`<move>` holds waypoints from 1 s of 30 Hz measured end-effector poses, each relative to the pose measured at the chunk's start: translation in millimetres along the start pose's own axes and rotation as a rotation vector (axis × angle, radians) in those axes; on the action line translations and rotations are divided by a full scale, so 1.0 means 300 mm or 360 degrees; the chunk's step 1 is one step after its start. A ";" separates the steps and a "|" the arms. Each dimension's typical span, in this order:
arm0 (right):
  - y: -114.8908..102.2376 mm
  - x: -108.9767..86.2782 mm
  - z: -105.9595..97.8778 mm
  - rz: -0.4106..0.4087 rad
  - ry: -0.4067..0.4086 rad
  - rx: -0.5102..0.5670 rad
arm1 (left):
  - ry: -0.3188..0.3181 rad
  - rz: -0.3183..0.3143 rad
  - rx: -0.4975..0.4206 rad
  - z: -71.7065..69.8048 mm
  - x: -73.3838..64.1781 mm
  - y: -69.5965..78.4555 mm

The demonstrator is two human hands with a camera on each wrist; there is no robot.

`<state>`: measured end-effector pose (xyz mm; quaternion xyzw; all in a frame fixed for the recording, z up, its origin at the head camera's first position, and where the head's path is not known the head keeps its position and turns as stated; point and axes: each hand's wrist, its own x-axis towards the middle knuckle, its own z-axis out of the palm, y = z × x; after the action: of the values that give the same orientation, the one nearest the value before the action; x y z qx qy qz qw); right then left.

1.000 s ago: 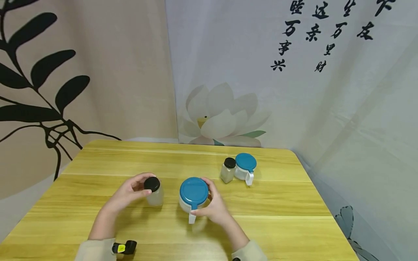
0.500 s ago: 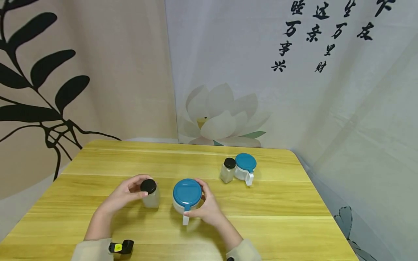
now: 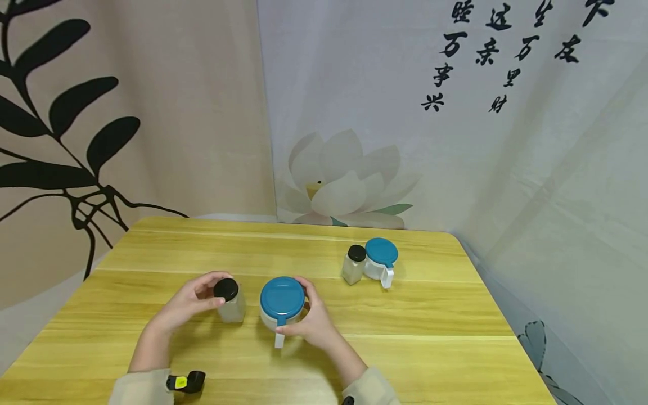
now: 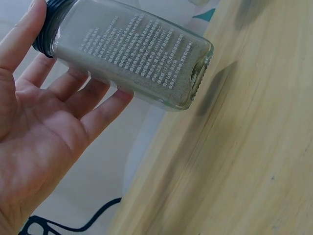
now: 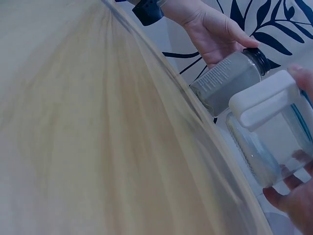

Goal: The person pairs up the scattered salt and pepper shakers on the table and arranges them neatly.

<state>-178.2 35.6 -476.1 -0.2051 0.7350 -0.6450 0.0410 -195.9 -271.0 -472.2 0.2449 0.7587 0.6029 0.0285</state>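
My left hand grips a square glass spice jar with a black lid, thumb and fingers around its upper part. Greyish powder and white printed text show through its side in the left wrist view, where its base hangs close over the wood. To the right, my right hand holds a clear seasoning pot with a blue lid and a white handle. The thumb lies near the top of the handle, and the fingers wrap the far side. Both containers stand roughly upright, a small gap apart.
Farther back on the wooden table, a second black-lidded spice jar stands right beside a second blue-lidded pot. A printed cloth hangs behind the table's far edge. A black wrist device sits at the left sleeve.
Both hands have shifted left with their containers, the right hand with the pot farther than the left with the spice jar. The pair at the back has stayed put.
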 end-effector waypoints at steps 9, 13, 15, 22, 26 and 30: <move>0.079 0.019 0.023 0.0012 0.0010 0.0028 | -0.0015 0.0017 -0.0015 -0.012 -0.008 -0.016; 0.082 0.025 0.036 -0.0010 0.0010 0.0030 | -0.0033 0.0044 -0.0027 -0.018 -0.010 -0.019; 0.084 0.028 0.043 -0.0013 0.0011 0.0037 | -0.0045 0.0053 -0.0032 -0.020 -0.010 -0.019; 0.048 0.024 0.062 -0.0006 0.0011 0.0076 | -0.0071 0.0041 -0.0043 -0.027 -0.010 -0.025; 0.041 0.022 0.069 -0.0006 0.0005 0.0062 | -0.0073 0.0038 -0.0058 -0.032 -0.015 -0.031; 0.099 0.038 0.080 -0.0001 0.0015 0.0036 | -0.0080 0.0047 -0.0080 -0.038 -0.019 -0.037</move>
<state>-188.1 11.6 -506.4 -0.2018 0.7277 -0.6543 0.0397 -198.4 -285.4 -480.7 0.2704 0.7387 0.6158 0.0448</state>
